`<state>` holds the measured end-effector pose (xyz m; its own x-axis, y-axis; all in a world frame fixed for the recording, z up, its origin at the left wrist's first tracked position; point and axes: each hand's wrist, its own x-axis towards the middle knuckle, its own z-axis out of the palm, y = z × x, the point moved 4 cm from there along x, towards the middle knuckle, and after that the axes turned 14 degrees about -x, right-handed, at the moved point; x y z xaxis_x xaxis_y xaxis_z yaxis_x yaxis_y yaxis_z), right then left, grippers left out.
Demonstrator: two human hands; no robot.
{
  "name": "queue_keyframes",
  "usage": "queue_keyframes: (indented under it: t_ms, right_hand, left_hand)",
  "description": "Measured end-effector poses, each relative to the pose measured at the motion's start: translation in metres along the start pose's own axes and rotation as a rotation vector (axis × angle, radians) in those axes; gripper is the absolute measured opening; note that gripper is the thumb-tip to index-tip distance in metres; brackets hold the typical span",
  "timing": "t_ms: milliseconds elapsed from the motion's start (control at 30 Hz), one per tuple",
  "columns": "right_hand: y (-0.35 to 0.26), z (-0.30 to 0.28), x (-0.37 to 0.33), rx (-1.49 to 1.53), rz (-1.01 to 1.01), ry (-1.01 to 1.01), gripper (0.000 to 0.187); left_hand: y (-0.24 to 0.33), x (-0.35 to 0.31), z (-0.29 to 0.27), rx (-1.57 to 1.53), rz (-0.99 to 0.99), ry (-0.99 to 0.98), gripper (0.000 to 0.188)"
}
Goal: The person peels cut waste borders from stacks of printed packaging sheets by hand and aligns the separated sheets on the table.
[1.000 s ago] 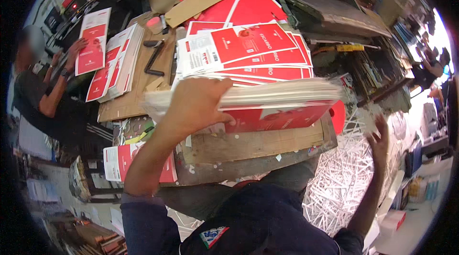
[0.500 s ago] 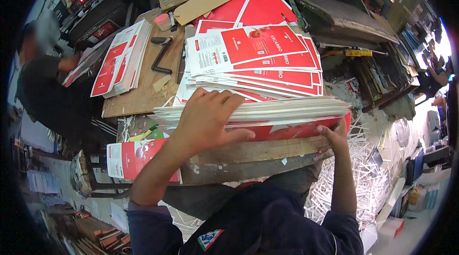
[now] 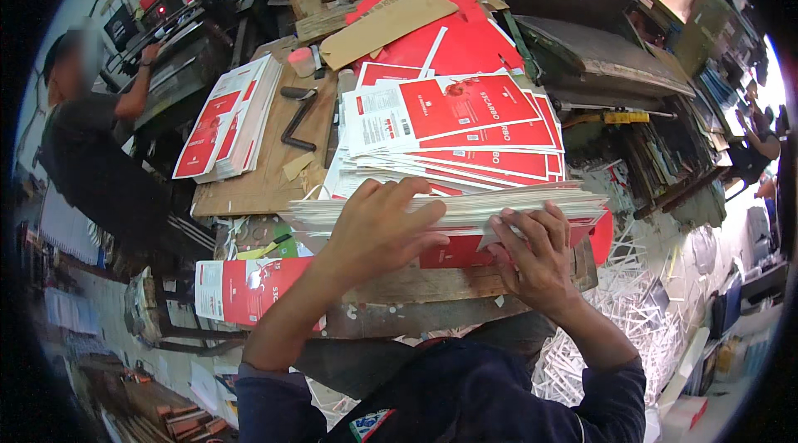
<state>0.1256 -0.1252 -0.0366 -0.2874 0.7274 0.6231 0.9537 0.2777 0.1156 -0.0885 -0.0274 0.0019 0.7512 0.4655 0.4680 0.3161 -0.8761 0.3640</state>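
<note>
A thick stack of red-and-white printed sheets stands on its long edge at the near side of the wooden table, its white paper edges facing up. My left hand grips its left part, fingers over the top edges and thumb against the near face. Further right, my right hand has its fingers on the top edges, with thumb and fingertips pinching at the near red sheets. A pale corner shows beside that thumb. Just beyond the stack lies a fanned pile of similar sheets.
Another sheet pile and a black crank-shaped handle lie on the table's left side. Brown cardboard rests at the back. More printed sheets lie at lower left. Paper strips cover the floor at right. A person stands at left.
My right hand has moved left from the stack's right end onto its near face and top. The left hand keeps its hold. The person at left has raised an arm.
</note>
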Motion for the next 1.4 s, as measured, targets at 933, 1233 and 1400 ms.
queue_keyframes:
  t_ms: [933, 1233, 1400]
  right_hand:
    - [-0.004, -0.027, 0.031, 0.052, -0.323, -0.239, 0.041]
    - [-0.001, -0.029, 0.091, 0.327, -0.016, -0.688, 0.026]
    - [-0.017, -0.008, 0.115, 0.062, -0.359, -0.393, 0.094]
  left_hand:
    - [0.002, -0.022, 0.019, 0.09, -0.016, 0.129, 0.039]
    - [-0.003, -0.029, 0.025, 0.022, 0.042, 0.117, 0.024]
    - [-0.004, -0.034, 0.027, 0.076, 0.088, 0.236, 0.018]
